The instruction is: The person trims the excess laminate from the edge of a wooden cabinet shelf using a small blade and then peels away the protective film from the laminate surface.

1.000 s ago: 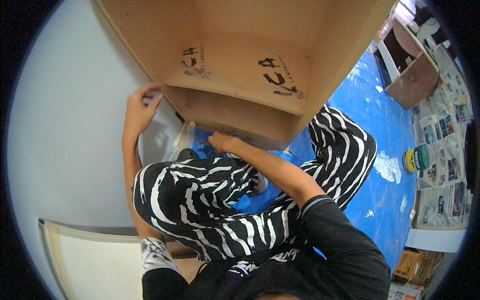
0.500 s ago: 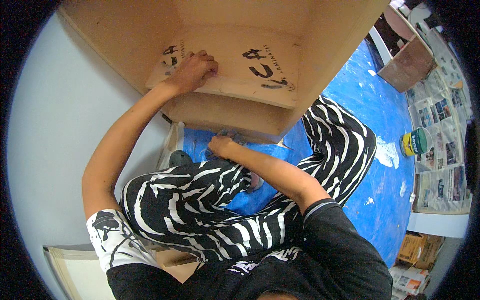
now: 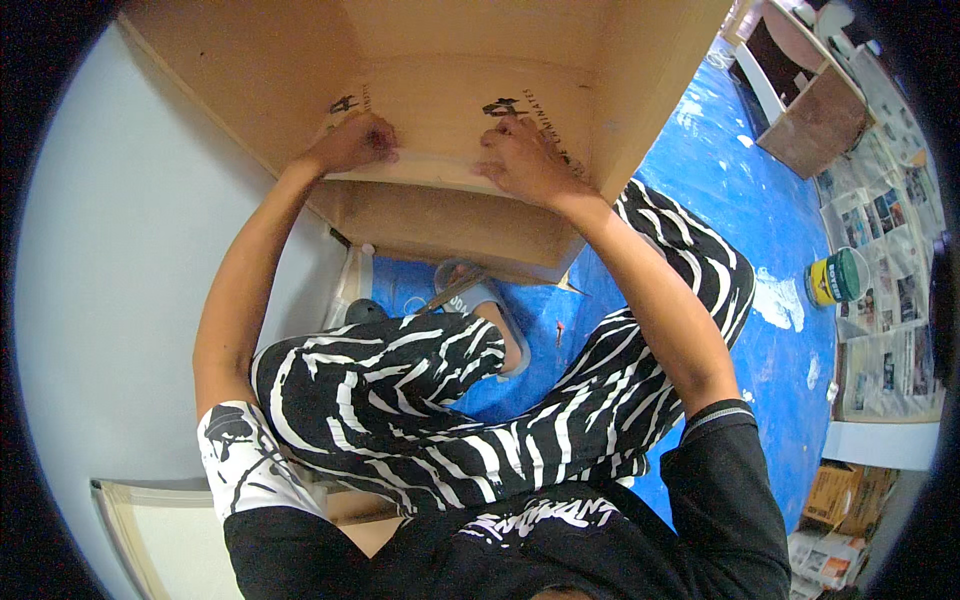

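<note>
Both hands are at the front edge of a shelf board (image 3: 440, 120) inside a bare wooden cabinet (image 3: 480, 30). My left hand (image 3: 358, 142) rests by the left part of that edge, its fingers curled in; what they hold is hidden. Farther right, my right hand (image 3: 535, 165) reaches over the same edge with bent fingers and the thumb near the rim. A faint pale band runs along the edge between the hands; I cannot make out what it is. Dark stamped marks show on the board.
My legs in black-and-white patterned trousers (image 3: 420, 420) fold below the cabinet. A slipper (image 3: 505, 340) is on my foot, with a thin brownish tool (image 3: 445, 298) beside it. A green-and-yellow can (image 3: 833, 277) stands on the blue floor covering (image 3: 700, 440). A white wall (image 3: 120, 300) rises at left.
My right hand has risen from the floor by my foot to the shelf edge. My left hand has shifted slightly left along it.
</note>
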`<state>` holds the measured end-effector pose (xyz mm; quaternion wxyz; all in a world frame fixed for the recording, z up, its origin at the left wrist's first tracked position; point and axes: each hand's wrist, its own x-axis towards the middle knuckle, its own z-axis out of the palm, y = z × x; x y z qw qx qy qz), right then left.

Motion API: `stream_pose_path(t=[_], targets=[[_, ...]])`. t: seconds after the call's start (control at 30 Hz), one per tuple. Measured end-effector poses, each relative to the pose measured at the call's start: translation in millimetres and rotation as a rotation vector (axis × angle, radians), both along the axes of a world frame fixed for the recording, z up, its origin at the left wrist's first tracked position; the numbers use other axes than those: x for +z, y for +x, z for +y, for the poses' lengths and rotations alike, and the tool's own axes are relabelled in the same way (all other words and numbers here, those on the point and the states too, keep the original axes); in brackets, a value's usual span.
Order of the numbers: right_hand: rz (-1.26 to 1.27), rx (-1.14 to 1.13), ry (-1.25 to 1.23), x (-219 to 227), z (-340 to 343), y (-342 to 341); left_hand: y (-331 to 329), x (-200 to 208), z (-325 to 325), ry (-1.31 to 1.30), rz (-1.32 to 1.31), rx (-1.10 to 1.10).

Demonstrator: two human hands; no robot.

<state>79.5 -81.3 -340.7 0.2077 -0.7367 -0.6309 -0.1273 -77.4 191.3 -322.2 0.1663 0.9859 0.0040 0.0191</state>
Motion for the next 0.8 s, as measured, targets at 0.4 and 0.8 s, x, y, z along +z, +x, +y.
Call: stream_pose_path(t=[0.4, 0.8], targets=[[-0.123, -0.108, 0.061, 1.5, 15.4, 0.1, 15.6, 11.7, 11.6, 0.088, -0.148, -0.127], [0.032, -0.133, 0.01, 18.8, 13.4, 13.1, 46.3, 39.0, 5.4, 0.006, 0.172, 0.046]])
